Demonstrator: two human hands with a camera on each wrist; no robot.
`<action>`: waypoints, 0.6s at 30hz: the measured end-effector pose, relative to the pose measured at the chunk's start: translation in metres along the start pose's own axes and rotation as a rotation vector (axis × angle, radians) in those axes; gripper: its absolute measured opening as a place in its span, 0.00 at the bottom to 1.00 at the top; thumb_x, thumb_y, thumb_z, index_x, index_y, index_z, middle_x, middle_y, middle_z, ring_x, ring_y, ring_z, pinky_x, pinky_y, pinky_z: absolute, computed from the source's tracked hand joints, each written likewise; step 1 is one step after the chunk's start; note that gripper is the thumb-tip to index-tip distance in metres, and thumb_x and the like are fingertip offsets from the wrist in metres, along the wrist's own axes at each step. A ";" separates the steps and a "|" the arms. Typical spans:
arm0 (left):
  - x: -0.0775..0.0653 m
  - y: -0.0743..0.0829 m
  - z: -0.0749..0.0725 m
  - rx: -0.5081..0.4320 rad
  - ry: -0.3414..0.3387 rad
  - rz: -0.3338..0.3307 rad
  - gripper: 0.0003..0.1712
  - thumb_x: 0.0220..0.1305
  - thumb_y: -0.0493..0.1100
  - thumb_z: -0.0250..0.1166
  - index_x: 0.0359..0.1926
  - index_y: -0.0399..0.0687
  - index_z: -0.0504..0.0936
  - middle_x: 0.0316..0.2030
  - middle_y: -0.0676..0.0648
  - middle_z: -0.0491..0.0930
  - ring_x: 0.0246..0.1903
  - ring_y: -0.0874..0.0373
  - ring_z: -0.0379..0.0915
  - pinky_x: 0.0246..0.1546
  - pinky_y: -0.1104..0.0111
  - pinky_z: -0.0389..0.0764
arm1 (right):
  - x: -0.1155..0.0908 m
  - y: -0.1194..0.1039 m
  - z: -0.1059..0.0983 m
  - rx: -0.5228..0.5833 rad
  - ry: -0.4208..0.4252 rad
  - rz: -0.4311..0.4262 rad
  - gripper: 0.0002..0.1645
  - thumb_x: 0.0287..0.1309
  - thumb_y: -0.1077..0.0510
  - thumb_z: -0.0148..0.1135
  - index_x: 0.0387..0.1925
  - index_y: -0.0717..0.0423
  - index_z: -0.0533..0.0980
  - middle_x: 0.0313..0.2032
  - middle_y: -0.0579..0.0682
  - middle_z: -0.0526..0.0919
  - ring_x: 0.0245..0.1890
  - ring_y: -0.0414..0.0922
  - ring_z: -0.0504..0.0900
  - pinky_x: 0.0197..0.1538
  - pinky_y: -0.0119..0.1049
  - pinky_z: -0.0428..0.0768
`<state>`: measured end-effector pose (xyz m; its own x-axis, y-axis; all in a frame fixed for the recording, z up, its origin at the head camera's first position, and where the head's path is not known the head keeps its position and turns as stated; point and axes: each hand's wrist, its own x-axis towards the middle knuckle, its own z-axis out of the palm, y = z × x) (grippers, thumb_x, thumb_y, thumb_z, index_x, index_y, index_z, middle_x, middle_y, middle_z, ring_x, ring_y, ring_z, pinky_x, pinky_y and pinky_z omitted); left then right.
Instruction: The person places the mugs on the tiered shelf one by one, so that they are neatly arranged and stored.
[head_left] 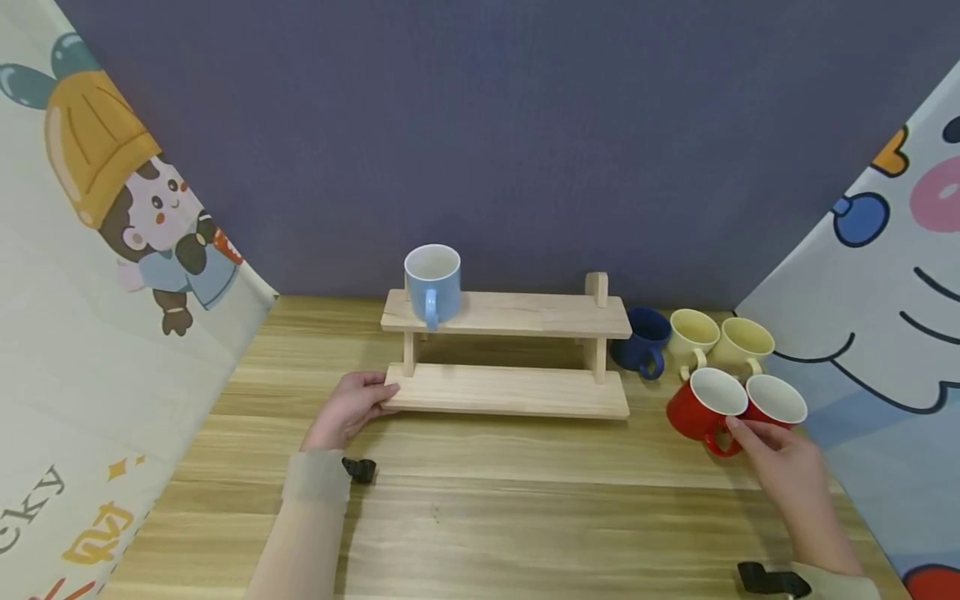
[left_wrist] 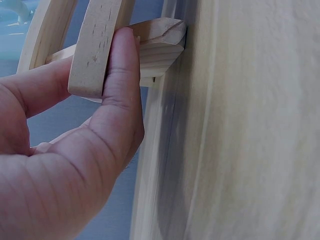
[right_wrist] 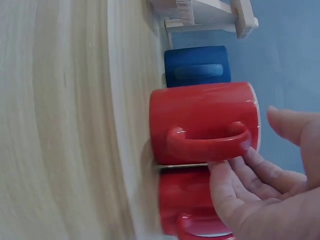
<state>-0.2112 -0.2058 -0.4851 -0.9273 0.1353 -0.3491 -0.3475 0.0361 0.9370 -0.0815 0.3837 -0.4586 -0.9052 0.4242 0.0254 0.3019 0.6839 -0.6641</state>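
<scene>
My left hand point(head_left: 348, 408) pinches the left end of the lower board of a two-tier wooden shelf point(head_left: 510, 390), thumb on top and fingers below. In the left wrist view the board end point(left_wrist: 92, 55) sits between thumb and fingers. At the right, my right hand point(head_left: 783, 462) is at the nearer of two red mugs point(head_left: 690, 408). The right wrist view shows fingertips point(right_wrist: 220, 172) right at that mug's handle point(right_wrist: 207, 147), with the thumb spread apart near the rim. A second red mug point(head_left: 776, 400) stands close beside it, partly behind the hand.
On the shelf's upper board, toward the left, stands a light blue mug point(head_left: 442, 292). Behind the red mugs are two yellow mugs point(head_left: 682, 343) and a dark blue mug point(head_left: 637, 342) near the shelf's right end. A dark wall point(head_left: 495, 150) closes off the back of the wood-grain table point(head_left: 525, 517).
</scene>
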 end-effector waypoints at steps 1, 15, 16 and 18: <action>0.000 0.000 0.000 0.001 -0.004 0.001 0.31 0.75 0.33 0.60 0.69 0.18 0.59 0.59 0.24 0.70 0.57 0.40 0.74 0.51 0.61 0.84 | 0.001 0.002 0.000 0.007 -0.007 0.017 0.39 0.69 0.36 0.60 0.53 0.71 0.81 0.48 0.67 0.83 0.46 0.56 0.74 0.34 0.38 0.73; -0.001 0.002 0.000 0.005 -0.010 0.013 0.31 0.75 0.33 0.60 0.69 0.17 0.59 0.60 0.24 0.69 0.57 0.40 0.74 0.52 0.61 0.84 | 0.010 0.024 0.010 0.441 -0.198 -0.038 0.27 0.73 0.47 0.61 0.46 0.73 0.83 0.33 0.48 0.89 0.36 0.31 0.85 0.40 0.18 0.81; -0.001 0.002 0.000 0.005 -0.007 0.009 0.30 0.75 0.33 0.60 0.69 0.17 0.60 0.59 0.24 0.70 0.56 0.41 0.74 0.51 0.61 0.84 | 0.011 0.025 0.011 0.473 -0.209 -0.044 0.26 0.73 0.49 0.61 0.46 0.73 0.83 0.34 0.48 0.89 0.36 0.32 0.86 0.41 0.18 0.81; 0.000 0.001 0.000 0.001 -0.001 0.001 0.29 0.75 0.33 0.60 0.68 0.18 0.62 0.58 0.25 0.71 0.55 0.41 0.75 0.51 0.61 0.84 | 0.013 0.027 0.012 0.544 -0.233 -0.052 0.21 0.73 0.52 0.61 0.45 0.71 0.84 0.34 0.48 0.89 0.36 0.34 0.86 0.42 0.20 0.82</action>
<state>-0.2113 -0.2054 -0.4835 -0.9273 0.1365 -0.3485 -0.3468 0.0370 0.9372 -0.0881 0.4010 -0.4851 -0.9750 0.2149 -0.0558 0.1145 0.2713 -0.9557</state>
